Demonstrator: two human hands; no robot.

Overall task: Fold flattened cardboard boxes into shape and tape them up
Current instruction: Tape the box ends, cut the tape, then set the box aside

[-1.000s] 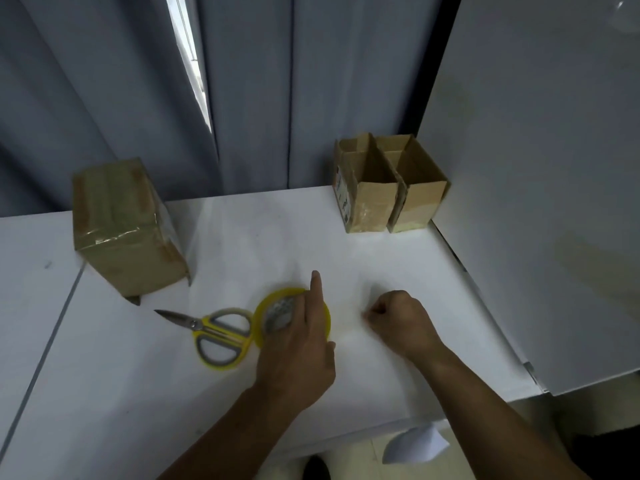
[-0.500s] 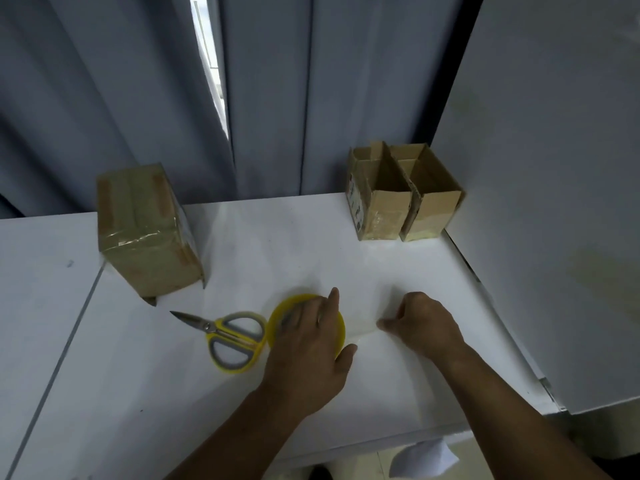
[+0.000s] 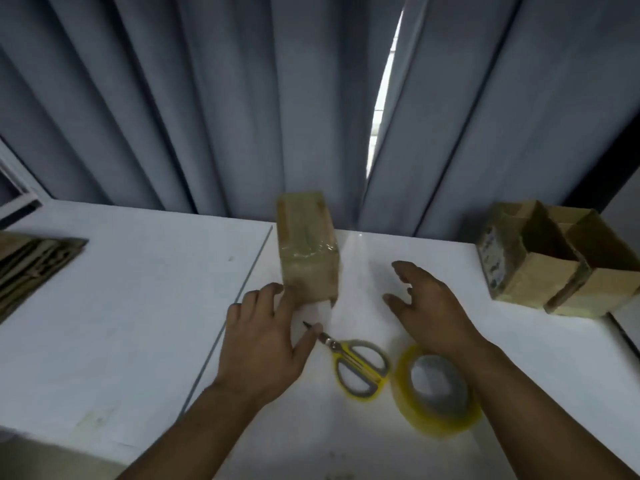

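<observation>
A taped, closed cardboard box stands on the white table, near the curtain. My left hand is spread open just in front of the box, its fingertips touching the box's lower left corner. My right hand hovers open to the right of the box, apart from it and holding nothing. A yellow tape roll lies flat below my right wrist. Yellow-handled scissors lie between my two hands, their tip partly under my left thumb.
Two open cardboard boxes stand side by side at the table's right edge. A stack of flattened cardboard lies at the far left. Grey curtains hang behind the table. A seam runs down the tabletop left of the closed box.
My view has swung left. My left hand has let go of the tape roll and moved up to the closed box. My right hand has opened and risen off the table.
</observation>
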